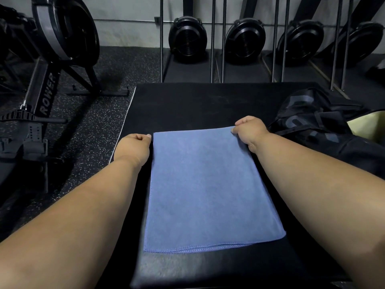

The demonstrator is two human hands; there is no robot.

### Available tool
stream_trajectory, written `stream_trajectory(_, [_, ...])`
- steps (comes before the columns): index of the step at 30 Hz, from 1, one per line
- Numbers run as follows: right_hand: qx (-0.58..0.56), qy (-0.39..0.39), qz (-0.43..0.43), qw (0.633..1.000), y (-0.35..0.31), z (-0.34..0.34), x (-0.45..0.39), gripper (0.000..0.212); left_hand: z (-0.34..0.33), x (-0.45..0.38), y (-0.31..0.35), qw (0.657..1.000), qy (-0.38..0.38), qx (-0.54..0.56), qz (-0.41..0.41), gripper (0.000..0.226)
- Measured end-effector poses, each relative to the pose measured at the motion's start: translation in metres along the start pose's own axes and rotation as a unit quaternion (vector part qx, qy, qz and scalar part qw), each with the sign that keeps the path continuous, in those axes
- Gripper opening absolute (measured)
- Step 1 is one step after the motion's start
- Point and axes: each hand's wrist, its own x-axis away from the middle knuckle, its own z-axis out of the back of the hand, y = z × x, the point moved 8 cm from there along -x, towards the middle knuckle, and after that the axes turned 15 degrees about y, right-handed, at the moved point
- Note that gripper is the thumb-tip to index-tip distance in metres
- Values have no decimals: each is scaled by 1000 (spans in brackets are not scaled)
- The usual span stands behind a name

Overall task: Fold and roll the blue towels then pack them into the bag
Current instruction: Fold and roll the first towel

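The towel (210, 190) lies folded flat on the black mat (187, 105) near the bag (325, 126); the right hand (250, 132) pinches its far corner, the left hand (133, 144) is closed just beside the other, and rolling looks next.

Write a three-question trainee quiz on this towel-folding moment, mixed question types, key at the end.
1. True or false: the blue towel lies flat, not yet rolled.
2. Which hand pinches the towel's far corner? A) left hand B) right hand C) neither
3. Fill in: the black bag lies to the towel's ____ on the black mat.

Key:
1. True. It lies folded flat, layered edges showing at the near end.
2. B. The left hand is closed beside the other far corner; a grip there cannot be confirmed.
3. Right.
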Motion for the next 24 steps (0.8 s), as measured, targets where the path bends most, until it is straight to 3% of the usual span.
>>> stream_trajectory(3, [13,0,-6,1000,-1,0,-1,16,-5,2,7,999,1,-25,-24,26])
stream_trajectory(7, [30,-56,-57,996,-4,-5,4,25,-16,3,12,998,-7,-48,-39,24])
stream_trajectory(11, [53,-84,-48,994,-9,-6,5,16,-20,2,9,998,-3,-52,-32,22])
stream_trajectory(18, [2,-52,-61,997,-7,1,-7,47,-18,6,6,997,36,-69,-29,20])
stream_trajectory(22, [21,-62,-55,996,-3,1,-9,52,-18,10,6,996,43,-75,-34,19])
stream_trajectory(24, [18,-75,-75,994,2,4,-9,45,-18,12,7,995,43,-76,-40,18])
